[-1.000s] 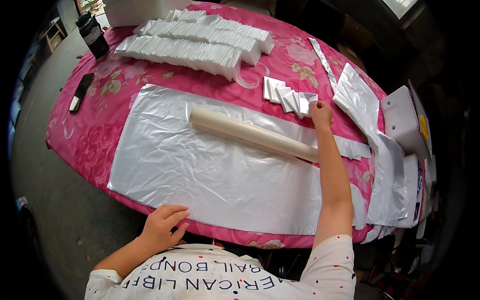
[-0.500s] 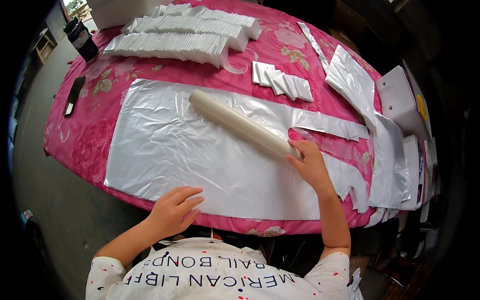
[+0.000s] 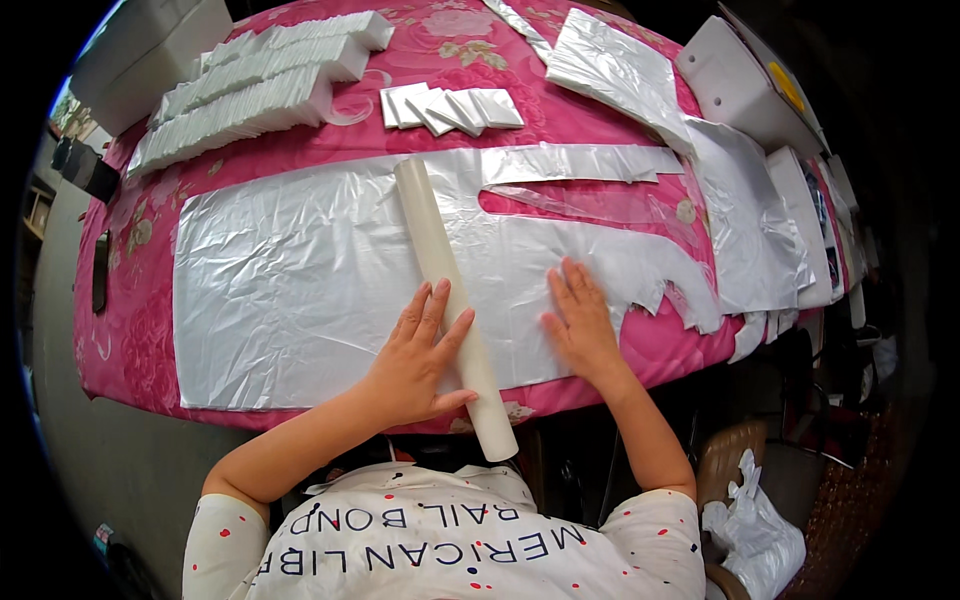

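Turned steeper since the earlier frame, the cream tube (image 3: 427,220) lies across plastic sheets (image 3: 275,290), centre of frame. On my feed the left hand (image 3: 415,358) hides part of it, fingers spread, unclenched; the right hand (image 3: 583,325), slightly blurred, is palm-down over the sheets, released. Upside-down dark lettering (image 3: 425,556) crosses the cropped shirt (image 3: 440,492).

The big sheet (image 3: 300,290) looks like thin plastic, shiny and wrinkly. The long tube (image 3: 432,235) is smooth with a soft shine. The pink cover (image 3: 130,360) looks like cloth. The shirt (image 3: 430,505) is dull cloth. The white bag (image 3: 760,535) looks like crinkly plastic.
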Motion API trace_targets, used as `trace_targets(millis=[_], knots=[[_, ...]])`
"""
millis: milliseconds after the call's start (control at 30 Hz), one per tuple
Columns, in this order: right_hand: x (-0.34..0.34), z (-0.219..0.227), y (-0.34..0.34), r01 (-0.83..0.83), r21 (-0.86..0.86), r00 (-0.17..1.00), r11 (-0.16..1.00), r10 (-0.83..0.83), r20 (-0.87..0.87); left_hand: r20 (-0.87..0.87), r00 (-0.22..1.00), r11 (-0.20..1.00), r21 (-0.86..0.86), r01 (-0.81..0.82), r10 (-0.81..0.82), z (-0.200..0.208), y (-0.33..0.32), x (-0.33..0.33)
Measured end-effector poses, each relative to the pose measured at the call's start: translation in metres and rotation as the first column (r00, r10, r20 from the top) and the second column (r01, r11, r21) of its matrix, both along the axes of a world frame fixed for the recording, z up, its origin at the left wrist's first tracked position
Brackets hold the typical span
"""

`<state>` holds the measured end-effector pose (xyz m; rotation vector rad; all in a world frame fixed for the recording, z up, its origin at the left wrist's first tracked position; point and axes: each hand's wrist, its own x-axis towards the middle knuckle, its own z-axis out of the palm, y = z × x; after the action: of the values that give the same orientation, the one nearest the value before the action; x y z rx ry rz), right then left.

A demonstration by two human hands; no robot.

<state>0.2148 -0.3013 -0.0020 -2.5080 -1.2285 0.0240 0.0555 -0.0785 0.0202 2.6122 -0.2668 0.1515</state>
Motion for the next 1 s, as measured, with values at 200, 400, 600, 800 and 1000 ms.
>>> trace_targets(millis=[200, 400, 600, 800, 1000], knots=[[0.098, -0.019, -0.109, 0.384, 0.057, 0.897, 0.922, -0.387, 0.213, 0.014, 0.997, 0.997, 0.007, 0.075, -0.076, 0.004, -0.015, 0.009], [0.104, -0.002, -0.128, 0.512, 0.193, 0.822, 0.837, -0.542, 0.172, 0.032, 0.997, 0.997, 0.006, 0.074, -0.074, 0.007, -0.015, 0.011], [0.089, 0.032, -0.107, 0.458, 0.263, 0.775, 0.849, -0.527, 0.350, 0.021, 0.996, 0.997, 0.007, 0.082, -0.082, 0.009, -0.015, 0.013], [0.071, 0.063, -0.077, 0.576, 0.042, 0.780, 0.816, -0.564, 0.272, 0.014, 0.997, 0.997, 0.000, 0.076, -0.076, 0.006, -0.016, 0.014], [0.087, 0.054, -0.096, 0.640, -0.039, 0.750, 0.767, -0.613, 0.250, 0.030, 0.995, 0.996, -0.013, 0.093, -0.093, 0.006, -0.017, 0.015]])
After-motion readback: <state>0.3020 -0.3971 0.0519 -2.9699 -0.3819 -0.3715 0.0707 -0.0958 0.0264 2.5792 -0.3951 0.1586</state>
